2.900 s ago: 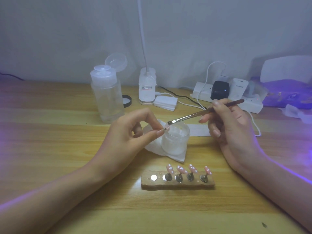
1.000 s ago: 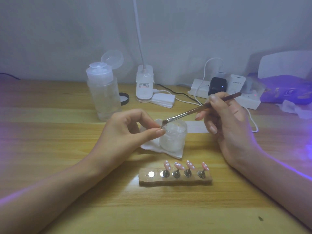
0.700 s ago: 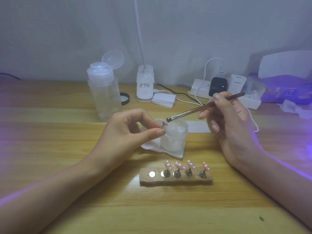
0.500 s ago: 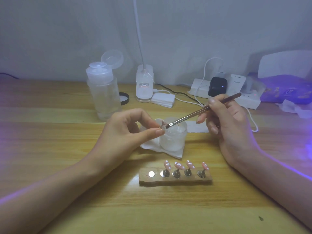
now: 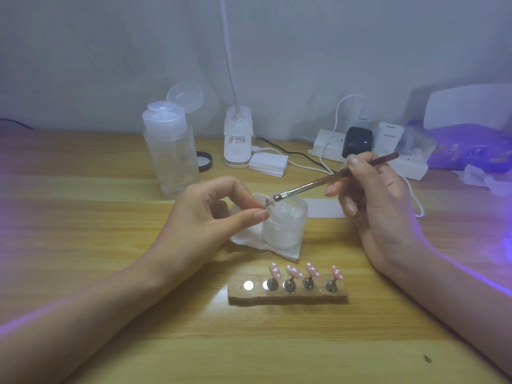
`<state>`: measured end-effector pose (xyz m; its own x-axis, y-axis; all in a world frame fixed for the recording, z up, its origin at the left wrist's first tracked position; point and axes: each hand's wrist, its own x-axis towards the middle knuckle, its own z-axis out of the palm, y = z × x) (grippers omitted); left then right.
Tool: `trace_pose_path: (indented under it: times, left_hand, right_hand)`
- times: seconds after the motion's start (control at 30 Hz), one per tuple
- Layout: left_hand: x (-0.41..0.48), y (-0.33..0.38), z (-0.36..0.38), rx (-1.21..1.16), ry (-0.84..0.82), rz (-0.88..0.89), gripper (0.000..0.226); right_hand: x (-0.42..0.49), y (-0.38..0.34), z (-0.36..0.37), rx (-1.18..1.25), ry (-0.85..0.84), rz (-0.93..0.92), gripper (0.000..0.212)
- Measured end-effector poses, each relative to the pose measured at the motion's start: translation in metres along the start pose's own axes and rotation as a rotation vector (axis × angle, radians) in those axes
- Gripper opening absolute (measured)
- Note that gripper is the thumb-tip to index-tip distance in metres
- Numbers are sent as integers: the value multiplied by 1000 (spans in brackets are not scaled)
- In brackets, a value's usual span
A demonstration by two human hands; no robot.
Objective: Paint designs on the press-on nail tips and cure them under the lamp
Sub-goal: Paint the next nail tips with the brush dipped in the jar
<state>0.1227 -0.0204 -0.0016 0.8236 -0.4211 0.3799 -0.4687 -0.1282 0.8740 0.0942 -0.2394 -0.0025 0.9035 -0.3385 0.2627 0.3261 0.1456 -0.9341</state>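
Observation:
My left hand (image 5: 210,217) pinches a small stand with a pink nail tip (image 5: 267,202) between thumb and forefinger, just left of a frosted white jar (image 5: 285,225). My right hand (image 5: 379,206) grips a thin brown brush (image 5: 332,181), its bristles right beside the held tip, above the jar's rim. A wooden holder block (image 5: 288,293) lies in front, with several pink nail tips with white dots (image 5: 304,270) standing on metal pegs and one bare magnet at its left end.
A white tissue (image 5: 249,239) lies under the jar. Behind stand a clear pump bottle (image 5: 171,151) with its lid flipped up, a white desk lamp base (image 5: 237,137), a power strip (image 5: 368,151) with plugs and cables, and a curing lamp glowing purple (image 5: 471,139) at the right.
The brush tip has hovered back and forth by the held nail tip, dipping to it and lifting slightly. My left hand has stayed put, pinching the tip.

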Motion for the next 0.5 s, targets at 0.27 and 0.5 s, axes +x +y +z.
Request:
trace_pose_path:
  times: [0.27, 0.5]
  left_hand:
    - [0, -3, -1, 24, -19, 53, 16]
    - [1, -5, -1, 44, -18, 83, 14]
  right_hand:
    - [1, 2, -1, -43, 34, 19, 18]
    - [0, 1, 1, -30, -38, 5, 20]
